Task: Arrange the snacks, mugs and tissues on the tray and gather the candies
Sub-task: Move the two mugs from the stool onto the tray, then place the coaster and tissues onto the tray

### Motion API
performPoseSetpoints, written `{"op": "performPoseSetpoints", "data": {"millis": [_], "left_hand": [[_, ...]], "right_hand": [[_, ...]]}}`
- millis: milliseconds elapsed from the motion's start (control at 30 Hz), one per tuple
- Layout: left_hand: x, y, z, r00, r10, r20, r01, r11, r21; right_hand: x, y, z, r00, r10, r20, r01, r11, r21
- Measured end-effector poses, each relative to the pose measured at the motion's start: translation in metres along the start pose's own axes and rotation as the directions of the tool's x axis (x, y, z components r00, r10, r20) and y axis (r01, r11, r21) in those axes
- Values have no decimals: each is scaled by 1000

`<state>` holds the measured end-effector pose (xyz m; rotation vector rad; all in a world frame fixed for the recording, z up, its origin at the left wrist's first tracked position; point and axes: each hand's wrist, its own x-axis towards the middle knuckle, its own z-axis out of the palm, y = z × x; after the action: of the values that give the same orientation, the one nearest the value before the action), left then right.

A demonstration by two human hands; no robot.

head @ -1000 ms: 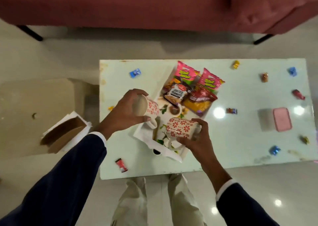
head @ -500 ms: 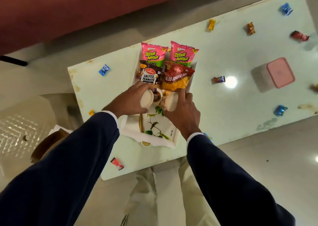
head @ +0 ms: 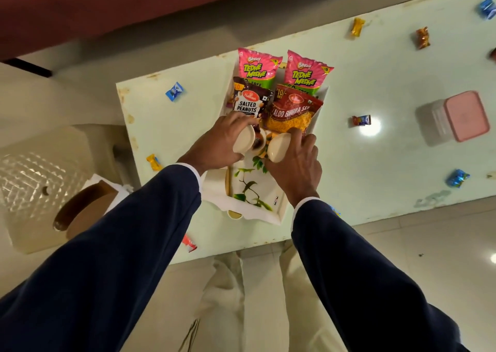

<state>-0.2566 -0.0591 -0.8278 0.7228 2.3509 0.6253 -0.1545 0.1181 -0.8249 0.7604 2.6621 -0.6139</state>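
Tray (head: pixel 279 212): both hands are curling round mugs, left hand (head: pixel 214 145) gripping one (head: pixel 243 142), right hand (head: pixel 298 169) the other (head: pixel 279 147), apparently seating them beneath the snacks (head: pixel 292 110).

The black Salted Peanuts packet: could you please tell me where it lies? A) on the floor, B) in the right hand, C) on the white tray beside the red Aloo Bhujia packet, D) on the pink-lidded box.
C: the black Salted Peanuts packet lies on the white tray, left of the red Aloo Bhujia packet.
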Motion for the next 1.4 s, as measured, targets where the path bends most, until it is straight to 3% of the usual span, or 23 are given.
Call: {"op": "performPoseSetpoints", "data": {"millis": [267,400,533,667,733,833,933,967,1033,1133,1233,1300,1367,1400], "left_hand": [[-28,3,1,979,-55,-197,64,997,37],[-72,-8,-1,924,-148,-353,147,989,-32],[-140,-34,0,852,-238,-466,238,969,-59],[-217,-67,4,738,-417,-531,433,896,-102],[-256,-82,9,661,-518,-543,535,832,-143],[-305,-106,15,534,-589,-607,613,764,-201],[-336,-136,12,377,-691,-616,695,651,-305],[-340,-145,10,355,-732,-582,711,615,-340],[-345,-166,6,367,-789,-493,725,575,-380],[-343,-191,4,454,-803,-387,716,587,-378],[-339,-208,1,527,-768,-365,700,636,-326],[-339,-216,0,531,-751,-392,681,654,-330],[-344,-220,1,491,-780,-389,568,625,-536],[-349,-219,1,460,-807,-371,446,571,-690]], "right_hand": [[4,-1,-12,996,-57,74,69,983,-170],[-6,-19,-30,980,-196,-35,182,953,-241],[-36,-73,-23,908,-418,-29,410,900,-146],[-66,-145,11,797,-579,170,582,812,41],[-83,-180,37,728,-623,285,595,782,189],[-107,-222,78,681,-574,456,450,818,358],[-128,-249,116,658,-464,593,295,884,363],[-133,-254,124,654,-402,641,216,911,351],[-145,-260,141,621,-261,739,36,951,307],[-161,-265,159,555,-162,816,-111,958,265],[-172,-273,173,557,-113,823,-195,945,261],[-175,-276,179,564,-75,822,-271,924,270],[-176,-277,185,557,-50,829,-324,906,272],[-176,-278,187,555,-36,831,-352,895,274]]}}
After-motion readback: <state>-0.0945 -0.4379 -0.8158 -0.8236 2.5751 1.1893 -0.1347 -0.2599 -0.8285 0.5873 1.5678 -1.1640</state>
